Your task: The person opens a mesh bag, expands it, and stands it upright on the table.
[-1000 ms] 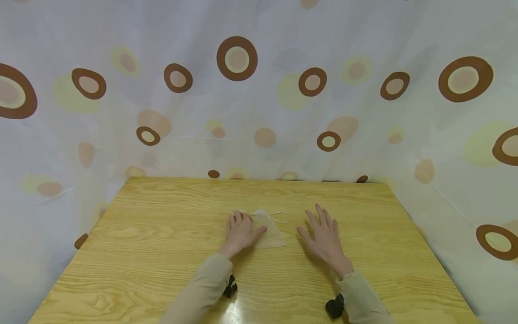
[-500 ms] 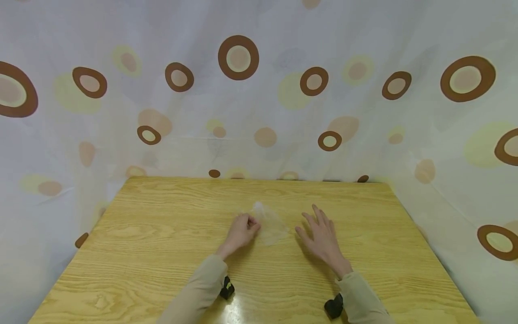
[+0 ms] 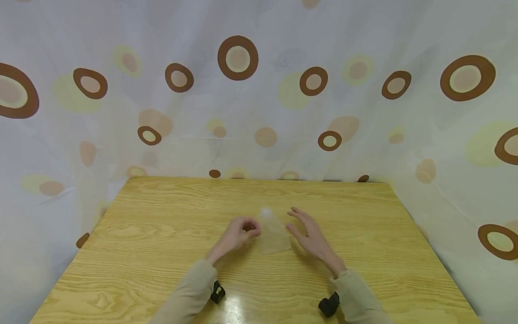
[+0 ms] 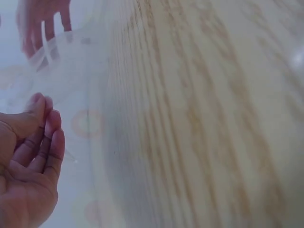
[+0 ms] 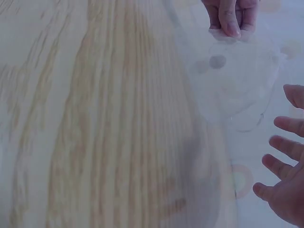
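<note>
A small, thin, see-through white drawstring bag [image 3: 275,236] hangs between the hands over the table. My left hand [image 3: 238,235] pinches its left edge between thumb and fingertips; the right wrist view shows this grip at the bag's [image 5: 232,85] top edge. A fine white string [image 5: 247,130] loops from the far side of it. To the right, my right hand [image 3: 312,238] has its fingers spread and holds nothing, its thumb close to the bag's right edge. In the left wrist view the right hand [image 4: 45,21] shows partly behind the sheer bag [image 4: 71,71].
The wooden table [image 3: 162,270] spreads under both hands. A white curtain [image 3: 267,99] with brown rings and pale spots stands behind and along both sides. A black wrist camera [image 3: 217,292] sits at the left sleeve and another wrist camera [image 3: 329,306] at the right.
My left hand went from lying over the bag to pinching its edge, and the bag came up off the table. My right hand has moved left, nearer the bag.
</note>
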Tool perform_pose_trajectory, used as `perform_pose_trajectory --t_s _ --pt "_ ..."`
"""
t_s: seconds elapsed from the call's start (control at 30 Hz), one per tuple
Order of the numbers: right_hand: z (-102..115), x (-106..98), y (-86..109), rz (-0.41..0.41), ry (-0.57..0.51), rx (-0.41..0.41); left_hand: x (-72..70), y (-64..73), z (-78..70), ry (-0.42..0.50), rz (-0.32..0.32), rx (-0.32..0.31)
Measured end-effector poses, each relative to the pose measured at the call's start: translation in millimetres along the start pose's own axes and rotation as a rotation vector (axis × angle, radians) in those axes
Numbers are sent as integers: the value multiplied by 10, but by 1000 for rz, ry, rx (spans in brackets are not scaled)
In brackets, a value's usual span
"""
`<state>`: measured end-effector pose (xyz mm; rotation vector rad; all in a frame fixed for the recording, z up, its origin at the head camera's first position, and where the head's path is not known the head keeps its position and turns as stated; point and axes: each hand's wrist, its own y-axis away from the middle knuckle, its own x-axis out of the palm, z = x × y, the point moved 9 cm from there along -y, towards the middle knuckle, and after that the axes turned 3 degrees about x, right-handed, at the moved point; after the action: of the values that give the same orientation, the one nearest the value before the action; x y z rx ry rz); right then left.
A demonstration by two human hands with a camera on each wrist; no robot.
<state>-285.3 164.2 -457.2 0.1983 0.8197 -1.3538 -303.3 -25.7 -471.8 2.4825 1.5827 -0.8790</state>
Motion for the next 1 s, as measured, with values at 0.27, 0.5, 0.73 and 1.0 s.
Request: perform_pose_trajectory --t_s 0.27,0.5,0.73,1.0 --pt "133 71 -14 50 -124 30 33 63 -174 -28 47 122" --pt "253 91 -17 61 -217 84 64 94 -271 -85 58 155" --pt "330 30 -38 -6 -198 14 48 114 -286 -104 31 130" --pt "421 31 -47 1 -244 -48 -138 104 -324 9 -145 168"
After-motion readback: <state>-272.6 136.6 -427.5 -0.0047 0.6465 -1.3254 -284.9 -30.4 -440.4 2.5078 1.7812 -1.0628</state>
